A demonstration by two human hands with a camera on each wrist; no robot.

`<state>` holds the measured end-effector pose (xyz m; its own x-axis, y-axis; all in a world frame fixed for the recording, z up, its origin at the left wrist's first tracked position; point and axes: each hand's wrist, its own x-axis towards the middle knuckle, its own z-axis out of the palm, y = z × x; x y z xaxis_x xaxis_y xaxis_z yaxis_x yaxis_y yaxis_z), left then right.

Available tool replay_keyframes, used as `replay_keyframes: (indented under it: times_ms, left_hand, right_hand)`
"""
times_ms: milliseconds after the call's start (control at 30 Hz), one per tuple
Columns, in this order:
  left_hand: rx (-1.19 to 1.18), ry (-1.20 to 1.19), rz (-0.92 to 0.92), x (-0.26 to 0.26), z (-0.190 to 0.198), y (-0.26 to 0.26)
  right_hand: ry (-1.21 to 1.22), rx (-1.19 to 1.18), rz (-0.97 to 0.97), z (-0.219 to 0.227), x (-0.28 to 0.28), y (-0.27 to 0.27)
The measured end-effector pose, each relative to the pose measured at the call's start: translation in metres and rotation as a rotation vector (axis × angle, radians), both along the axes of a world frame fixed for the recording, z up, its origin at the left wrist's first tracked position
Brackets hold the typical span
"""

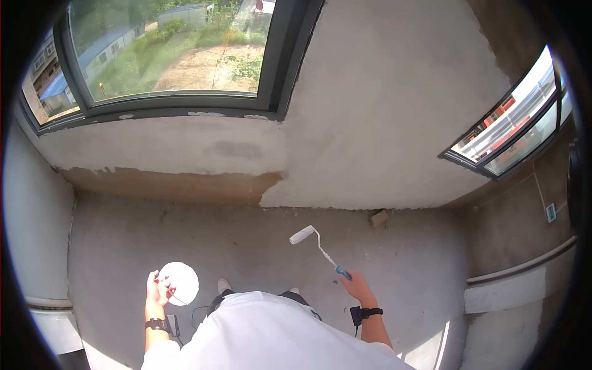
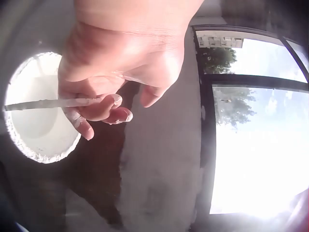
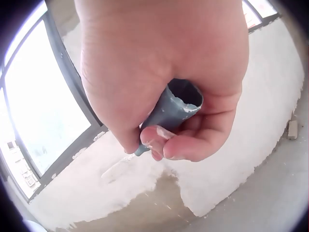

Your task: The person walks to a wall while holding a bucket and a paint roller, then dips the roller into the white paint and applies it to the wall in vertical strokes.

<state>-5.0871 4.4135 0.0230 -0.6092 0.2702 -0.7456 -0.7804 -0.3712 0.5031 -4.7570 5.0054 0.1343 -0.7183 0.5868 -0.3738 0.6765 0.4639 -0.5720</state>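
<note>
From my left hand (image 1: 158, 288) hangs a white paint bucket (image 1: 191, 283), held by its bail. The left wrist view shows paint-flecked fingers (image 2: 99, 110) hooked round the thin bail (image 2: 46, 104); white paint crusts the bucket's rim (image 2: 43, 158), and pale paint lies inside. My right hand (image 1: 356, 288) grips a paint roller (image 1: 302, 234) by its blue handle (image 1: 343, 272), the white sleeve pointing away from me toward the wall. In the right wrist view the handle's hollow end (image 3: 175, 110) pokes out between palm and curled fingers.
Ahead is a wall (image 1: 370, 123) coated pale grey, with a bare brown strip (image 1: 179, 185) low down. A dark-framed window (image 1: 172, 55) is at upper left, another (image 1: 512, 123) at right. A brick-like block (image 1: 379, 217) lies on the concrete floor (image 1: 259, 246) by the wall.
</note>
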Motion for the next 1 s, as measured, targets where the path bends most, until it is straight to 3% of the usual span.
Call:
replay_keyframes:
  times_ms: [33, 133, 267, 433, 667, 833, 1000]
  left_hand:
    - [-0.026, -0.022, 0.066, 0.011, 0.035, 0.034]
    - [0.069, 0.044, 0.010, 0.040, 0.089, 0.098]
    - [0.328, 0.153, 0.009, 0.059, 0.116, 0.155]
    - [0.256, 0.276, -0.138, 0.086, 0.182, 0.246]
    - [0.195, 0.225, -0.188, 0.117, 0.246, 0.322]
    - [0.253, 0.198, -0.262, 0.135, 0.257, 0.348]
    - [0.274, 0.193, -0.276, 0.142, 0.274, 0.361]
  right_hand:
    - [-0.015, -0.035, 0.025, 0.005, -0.007, 0.016]
    - [-0.054, -0.174, 0.064, 0.064, -0.031, 0.041]
    - [0.170, 0.008, 0.340, 0.099, -0.032, 0.088]
    - [0.114, -0.006, 0.527, 0.160, -0.040, 0.124]
    - [0.123, -0.013, 0.787, 0.172, -0.052, 0.124]
    - [-0.028, -0.009, 0.856, 0.175, -0.059, 0.110]
    - [0.076, 0.147, 1.010, 0.166, -0.066, 0.095]
